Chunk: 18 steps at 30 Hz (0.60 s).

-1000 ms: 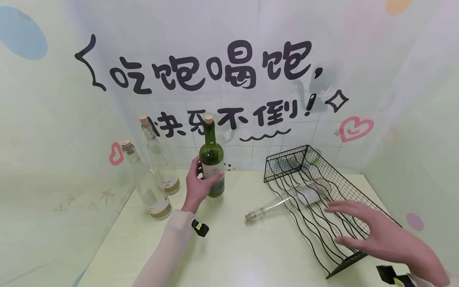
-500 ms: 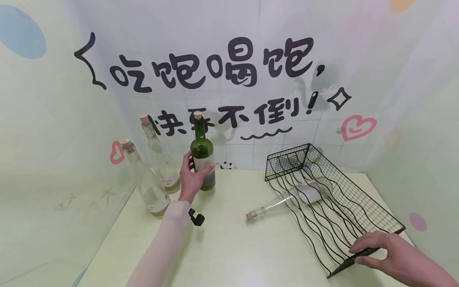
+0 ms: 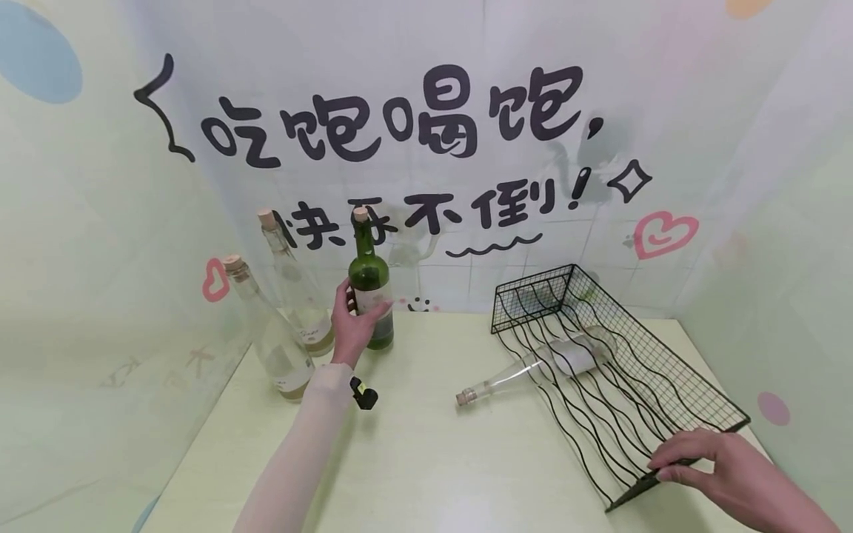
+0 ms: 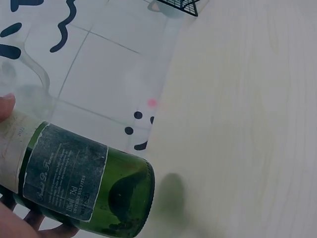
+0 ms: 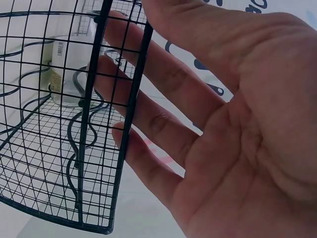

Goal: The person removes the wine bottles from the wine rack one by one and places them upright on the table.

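Observation:
My left hand (image 3: 353, 326) grips a green wine bottle (image 3: 369, 277) round its label, thumb across the front. The bottle is corked and upright, close to the back wall. The left wrist view shows its dark back label (image 4: 64, 171) and its base, with a shadow on the table beside it. At the near right, my right hand (image 3: 726, 474) pinches the near end of a black wire wine rack (image 3: 640, 400). In the right wrist view the fingers (image 5: 158, 121) hook over the rack's mesh edge. A clear corked bottle (image 3: 573, 357) lies in the rack, neck pointing left.
Two clear corked bottles, a nearer one (image 3: 269, 348) and a farther one (image 3: 296, 289), stand at the table's left, close to my left hand. A printed wall sheet (image 3: 466, 281) closes off the back. The pale table (image 3: 426, 444) stretches between bottles and rack.
My left hand has carried the green bottle left, towards the clear bottles. My right hand, earlier open above the rack, has come down and taken hold of its near end.

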Motion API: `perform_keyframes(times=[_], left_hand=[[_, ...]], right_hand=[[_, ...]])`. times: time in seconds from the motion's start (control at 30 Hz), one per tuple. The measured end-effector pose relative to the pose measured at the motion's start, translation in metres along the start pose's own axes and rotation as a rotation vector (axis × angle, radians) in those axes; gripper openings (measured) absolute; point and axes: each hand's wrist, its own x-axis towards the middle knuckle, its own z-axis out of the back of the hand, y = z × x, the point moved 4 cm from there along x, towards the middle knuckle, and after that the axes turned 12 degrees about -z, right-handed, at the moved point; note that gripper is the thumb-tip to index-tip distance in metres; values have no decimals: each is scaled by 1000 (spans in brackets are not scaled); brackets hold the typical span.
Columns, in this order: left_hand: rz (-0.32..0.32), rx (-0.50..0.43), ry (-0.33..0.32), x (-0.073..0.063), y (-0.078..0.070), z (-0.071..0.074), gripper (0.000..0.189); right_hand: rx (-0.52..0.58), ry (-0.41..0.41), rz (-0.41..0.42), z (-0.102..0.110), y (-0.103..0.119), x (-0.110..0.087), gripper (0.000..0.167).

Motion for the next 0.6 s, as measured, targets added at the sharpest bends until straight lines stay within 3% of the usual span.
perform_keyframes(times=[0.6], left_hand=[[39,2,21,-1,25,10,90]], right_hand=[[-9,-47,-84,0,-1,-4,31]])
